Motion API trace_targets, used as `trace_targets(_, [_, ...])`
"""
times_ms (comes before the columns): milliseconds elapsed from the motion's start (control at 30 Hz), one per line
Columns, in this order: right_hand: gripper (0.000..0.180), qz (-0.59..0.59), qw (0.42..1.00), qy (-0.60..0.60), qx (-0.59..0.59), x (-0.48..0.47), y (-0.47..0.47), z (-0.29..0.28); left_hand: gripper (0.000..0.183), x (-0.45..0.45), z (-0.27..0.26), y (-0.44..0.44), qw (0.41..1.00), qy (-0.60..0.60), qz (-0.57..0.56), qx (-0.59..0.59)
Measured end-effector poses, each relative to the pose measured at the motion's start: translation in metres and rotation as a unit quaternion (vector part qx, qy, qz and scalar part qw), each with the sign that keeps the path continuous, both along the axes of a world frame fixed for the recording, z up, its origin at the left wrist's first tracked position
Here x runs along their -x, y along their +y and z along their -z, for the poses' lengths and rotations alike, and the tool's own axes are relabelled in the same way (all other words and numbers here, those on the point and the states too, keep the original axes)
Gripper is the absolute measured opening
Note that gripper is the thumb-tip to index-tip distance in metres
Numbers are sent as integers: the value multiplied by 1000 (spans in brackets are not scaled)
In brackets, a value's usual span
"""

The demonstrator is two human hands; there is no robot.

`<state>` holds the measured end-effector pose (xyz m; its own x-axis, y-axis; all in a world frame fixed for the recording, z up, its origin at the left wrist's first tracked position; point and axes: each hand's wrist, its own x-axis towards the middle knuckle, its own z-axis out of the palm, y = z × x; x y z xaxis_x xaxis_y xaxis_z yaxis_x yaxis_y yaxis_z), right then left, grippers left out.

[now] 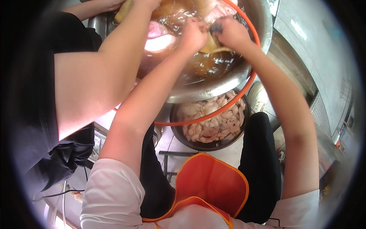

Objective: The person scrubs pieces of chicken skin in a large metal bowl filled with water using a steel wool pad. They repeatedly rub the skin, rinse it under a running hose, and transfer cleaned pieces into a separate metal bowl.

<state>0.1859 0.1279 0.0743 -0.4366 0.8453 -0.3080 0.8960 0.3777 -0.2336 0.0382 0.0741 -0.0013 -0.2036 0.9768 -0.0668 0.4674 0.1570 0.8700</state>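
Note:
My left hand (196, 34) is closed on the edge of a yellowish piece, perhaps meat or skin (211, 47), above the water of a large steel basin (206, 91). Close beside it on the right, my right hand (230, 33) grips a small dark object (216, 28), too blurred to name, against the same piece. Pale pink pieces that look like raw meat (219, 12) lie beyond my hands in brownish water. Another pink and white piece (156, 30) is at the left of my left hand.
At the left a co-worker's bare arm (123, 51) reaches into the basin. An orange hose (254, 31) loops over its right side and below its near rim. A dark round pan (210, 148) of pale raw pieces (213, 118) stands on the tiled floor between my legs.

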Motion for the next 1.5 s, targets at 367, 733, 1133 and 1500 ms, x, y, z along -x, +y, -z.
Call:
trace_targets(367, [42, 69, 995, 70, -27, -26, -20, 5, 13, -10, 0, -26, 987, 14, 40, -154])
trace_targets(733, [30, -167, 981, -95, -31, -44, -34, -1, 12, -21, -4, -26, 979, 74, 55, -181])
trace_targets(1133, [41, 38, 990, 115, -75, -55, -31, -39, 45, -38, -18, -36, 984, 73, 145, -73])
trace_targets(1500, [21, 147, 920, 345, -110, -63, -26, -80, 60, -91, -3, -11, 952, 246, 168, -61])
